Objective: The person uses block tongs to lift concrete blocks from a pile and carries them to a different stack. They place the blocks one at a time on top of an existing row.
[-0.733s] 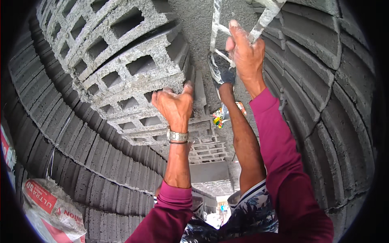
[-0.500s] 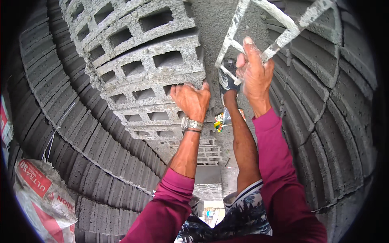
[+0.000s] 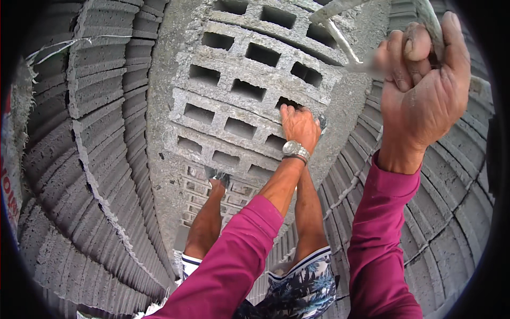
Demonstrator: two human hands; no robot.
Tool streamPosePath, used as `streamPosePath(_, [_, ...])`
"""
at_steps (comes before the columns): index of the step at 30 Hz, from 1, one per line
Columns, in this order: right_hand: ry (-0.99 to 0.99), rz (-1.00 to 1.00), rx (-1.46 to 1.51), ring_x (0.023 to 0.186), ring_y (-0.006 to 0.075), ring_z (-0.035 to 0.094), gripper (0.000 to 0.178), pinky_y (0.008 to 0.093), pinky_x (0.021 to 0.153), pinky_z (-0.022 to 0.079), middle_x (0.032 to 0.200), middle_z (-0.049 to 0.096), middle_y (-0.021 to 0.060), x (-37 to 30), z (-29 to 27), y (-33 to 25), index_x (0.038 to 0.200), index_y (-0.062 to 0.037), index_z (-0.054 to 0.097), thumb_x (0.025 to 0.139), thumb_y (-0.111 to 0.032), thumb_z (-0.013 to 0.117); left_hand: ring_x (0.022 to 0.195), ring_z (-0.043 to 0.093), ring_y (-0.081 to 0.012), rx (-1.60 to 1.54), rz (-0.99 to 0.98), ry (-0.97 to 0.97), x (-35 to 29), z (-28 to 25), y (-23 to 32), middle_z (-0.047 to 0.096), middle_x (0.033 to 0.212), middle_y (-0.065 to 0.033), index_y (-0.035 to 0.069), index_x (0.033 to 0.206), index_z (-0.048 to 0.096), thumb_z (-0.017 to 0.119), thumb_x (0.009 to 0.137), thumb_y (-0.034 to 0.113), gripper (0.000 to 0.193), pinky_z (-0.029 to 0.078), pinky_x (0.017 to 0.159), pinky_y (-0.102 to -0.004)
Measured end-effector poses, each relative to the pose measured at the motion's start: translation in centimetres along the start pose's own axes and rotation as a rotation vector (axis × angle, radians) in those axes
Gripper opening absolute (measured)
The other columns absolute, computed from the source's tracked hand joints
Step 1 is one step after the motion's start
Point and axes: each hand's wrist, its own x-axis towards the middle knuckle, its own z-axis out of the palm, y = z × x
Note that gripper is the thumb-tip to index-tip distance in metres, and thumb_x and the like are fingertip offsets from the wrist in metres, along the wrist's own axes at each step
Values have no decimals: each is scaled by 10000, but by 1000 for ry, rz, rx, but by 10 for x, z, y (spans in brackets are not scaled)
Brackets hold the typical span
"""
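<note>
A row of grey hollow concrete blocks (image 3: pixel 234 114) lies below me on the cement ground, cavities facing up. My left hand (image 3: pixel 300 126), with a metal wristwatch, rests on the right end of one block, its fingers curled into a cavity. My right hand (image 3: pixel 422 90) is raised close to the camera at the upper right. It is closed around a grey, cement-smeared metal bar tool (image 3: pixel 340 40) that reaches out over the blocks. Both my sleeves are magenta. My bare legs and patterned shorts (image 3: pixel 303 287) show beneath my arms.
Tall stacks of grey blocks wall the left side (image 3: pixel 101 138) and the right side (image 3: pixel 457 212), leaving a narrow lane. A sack with red print (image 3: pixel 9 170) and some string sit at the far left. More hollow blocks (image 3: pixel 196 196) lie by my feet.
My left hand went from gripping a block's lower edge to resting on its top by a cavity. My right hand with the metal tool has come nearer the camera, up and right.
</note>
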Motion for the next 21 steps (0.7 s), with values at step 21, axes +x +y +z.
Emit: streamPosePath(21, [560,366,-440,558,81,449,417,271,534,342,595,534,-10,-97,-158,99,654,-22,604,971,-292,593,899,615,-329,42,24,50,0,14,9,669,695,-196,-34,702,680,796,679,338,390,356,1000,-424])
